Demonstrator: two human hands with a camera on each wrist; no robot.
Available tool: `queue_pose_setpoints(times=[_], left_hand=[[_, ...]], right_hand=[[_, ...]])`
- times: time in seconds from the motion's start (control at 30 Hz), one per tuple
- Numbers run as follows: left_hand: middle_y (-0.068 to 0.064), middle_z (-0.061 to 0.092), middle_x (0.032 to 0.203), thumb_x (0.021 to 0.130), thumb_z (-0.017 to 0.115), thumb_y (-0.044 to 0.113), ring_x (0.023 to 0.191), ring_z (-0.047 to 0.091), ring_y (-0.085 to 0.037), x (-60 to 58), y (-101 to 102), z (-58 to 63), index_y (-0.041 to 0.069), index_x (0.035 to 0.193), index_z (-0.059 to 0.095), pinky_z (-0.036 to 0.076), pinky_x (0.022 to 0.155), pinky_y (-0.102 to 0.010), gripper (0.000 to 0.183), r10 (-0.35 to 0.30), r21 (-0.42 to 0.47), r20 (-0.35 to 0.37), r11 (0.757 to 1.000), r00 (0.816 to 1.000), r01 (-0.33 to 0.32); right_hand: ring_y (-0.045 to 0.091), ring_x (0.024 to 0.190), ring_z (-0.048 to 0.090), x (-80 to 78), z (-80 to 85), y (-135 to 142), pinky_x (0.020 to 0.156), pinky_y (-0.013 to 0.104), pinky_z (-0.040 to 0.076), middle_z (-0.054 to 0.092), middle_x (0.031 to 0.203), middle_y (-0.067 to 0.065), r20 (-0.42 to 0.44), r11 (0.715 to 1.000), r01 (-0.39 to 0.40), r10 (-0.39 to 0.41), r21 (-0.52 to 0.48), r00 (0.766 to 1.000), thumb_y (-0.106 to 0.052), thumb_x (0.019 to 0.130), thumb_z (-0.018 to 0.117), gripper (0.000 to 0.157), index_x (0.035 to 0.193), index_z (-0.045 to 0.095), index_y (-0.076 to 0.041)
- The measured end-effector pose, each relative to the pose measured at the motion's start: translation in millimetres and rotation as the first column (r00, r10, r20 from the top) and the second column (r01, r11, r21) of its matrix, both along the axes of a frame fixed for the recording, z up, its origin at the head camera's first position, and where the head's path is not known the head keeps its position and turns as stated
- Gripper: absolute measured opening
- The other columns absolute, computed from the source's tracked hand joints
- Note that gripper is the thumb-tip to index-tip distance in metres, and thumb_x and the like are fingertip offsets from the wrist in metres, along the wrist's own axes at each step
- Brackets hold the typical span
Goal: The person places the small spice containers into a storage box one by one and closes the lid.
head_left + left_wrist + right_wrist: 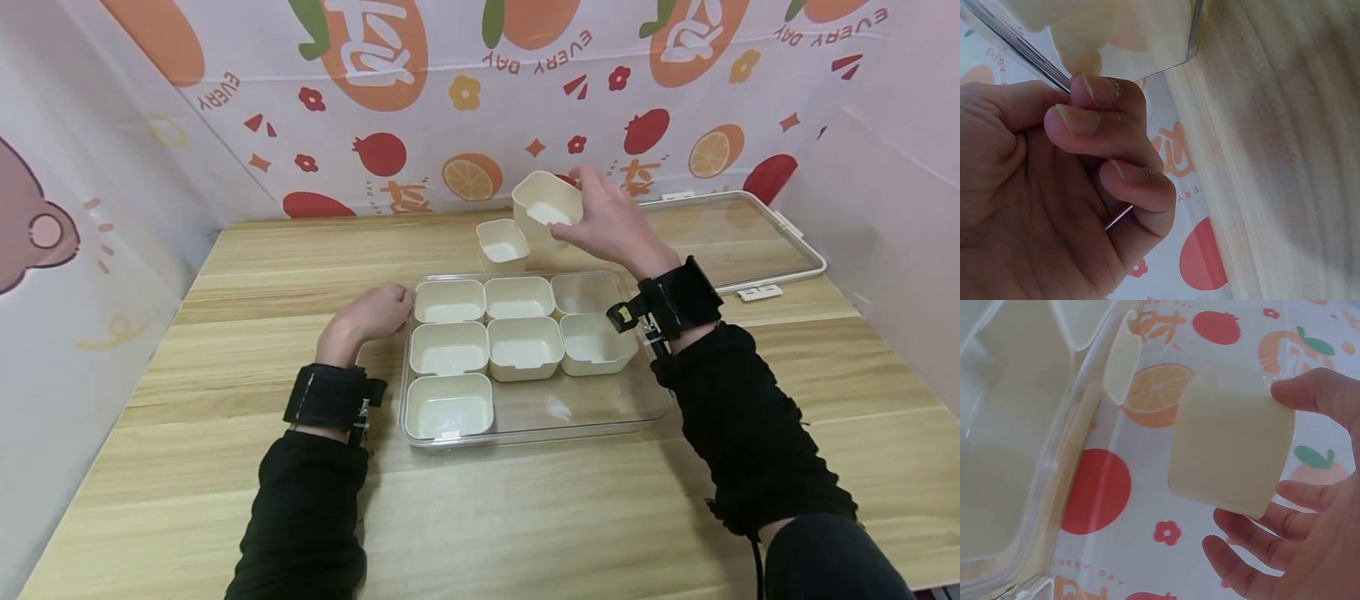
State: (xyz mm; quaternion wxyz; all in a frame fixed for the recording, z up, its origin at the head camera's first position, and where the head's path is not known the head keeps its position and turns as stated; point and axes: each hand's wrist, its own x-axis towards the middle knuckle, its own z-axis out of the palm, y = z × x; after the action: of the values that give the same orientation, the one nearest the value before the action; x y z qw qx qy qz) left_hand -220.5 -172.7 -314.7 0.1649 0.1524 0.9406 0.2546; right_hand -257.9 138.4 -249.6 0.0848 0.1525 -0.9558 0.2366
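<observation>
My right hand (pixel 611 218) holds a small cream plastic bin (pixel 534 212) by its side, raised beyond the far edge of a clear storage box. In the right wrist view, the thumb is at one edge of this bin (pixel 1232 447) and fingertips are at another. The clear storage box (pixel 570 408) holds several matching bins (pixel 450 408), in two rows of three with one at the front left. My left hand (pixel 375 312) is at the box's far left corner; in the left wrist view its curled fingers and thumb grip the box rim (pixel 1029 56).
Another cream bin (pixel 502 246) stands on the wooden table (pixel 300 500) just behind the box. A clear lid (pixel 720 229) with a white rim and clips lies at the back right. Fruit-printed cloth (pixel 420 167) hangs along the table's back edge.
</observation>
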Motion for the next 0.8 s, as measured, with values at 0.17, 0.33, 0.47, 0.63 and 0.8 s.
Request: queue_pose_setpoints(times=[0.17,0.33,0.47,0.63,0.8], left_hand=[[-0.002,0.043,0.053,0.099,0.021,0.022,0.046,0.035,-0.015,-0.4,0,0.2,0.002,0.070,0.048,0.033,0.053,-0.033,0.044,0.006,-0.001,0.005,1.000,1.000,-0.006],[-0.003,0.044,0.053,0.099,0.022,0.021,0.046,0.035,-0.015,-1.0,0,-0.3,0.002,0.069,0.048,0.033,0.054,-0.033,0.044,0.004,-0.002,-0.003,1.000,1.000,-0.004],[-0.002,0.043,0.053,0.099,0.021,0.021,0.045,0.034,-0.014,-0.8,0,-0.2,0.003,0.068,0.047,0.033,0.053,-0.033,0.044,0.005,0.004,0.003,1.000,1.000,-0.005],[-0.002,0.042,0.053,0.099,0.021,0.022,0.045,0.034,-0.014,-0.6,0,-0.1,0.003,0.068,0.047,0.032,0.052,-0.032,0.044,0.004,0.005,0.004,1.000,1.000,-0.004],[-0.002,0.043,0.053,0.099,0.021,0.022,0.045,0.034,-0.014,-1.0,1,0.1,0.001,0.070,0.048,0.033,0.053,-0.032,0.045,-0.002,0.001,0.000,1.000,1.000,0.002]], right_hand=[[0.026,0.095,0.042,7.6,5.6,-2,0.080,0.043,0.041,0.045,0.122,0.017,0.006,1.000,-0.016,0.016,0.000,1.000,-0.030,0.076,0.064,0.064,0.126,0.035,-0.002],[0.025,0.095,0.040,15.9,9.7,-4,0.081,0.043,0.039,0.046,0.116,0.015,0.007,0.999,-0.039,0.039,0.007,0.999,-0.031,0.076,0.065,0.061,0.122,0.037,-0.004],[0.024,0.099,0.039,22.6,11.8,-5,0.084,0.044,0.039,0.045,0.116,0.014,-0.008,0.998,-0.066,0.066,0.004,0.998,-0.031,0.075,0.066,0.060,0.121,0.038,-0.004],[0.023,0.099,0.040,29.5,12.9,-5,0.084,0.044,0.039,0.047,0.114,0.013,-0.022,0.995,-0.097,0.097,0.010,0.995,-0.030,0.074,0.067,0.059,0.119,0.039,-0.005],[0.024,0.102,0.041,35.3,13.1,-4,0.086,0.046,0.038,0.047,0.118,0.012,-0.016,0.993,-0.116,0.117,0.013,0.993,-0.030,0.075,0.068,0.063,0.124,0.038,-0.006]])
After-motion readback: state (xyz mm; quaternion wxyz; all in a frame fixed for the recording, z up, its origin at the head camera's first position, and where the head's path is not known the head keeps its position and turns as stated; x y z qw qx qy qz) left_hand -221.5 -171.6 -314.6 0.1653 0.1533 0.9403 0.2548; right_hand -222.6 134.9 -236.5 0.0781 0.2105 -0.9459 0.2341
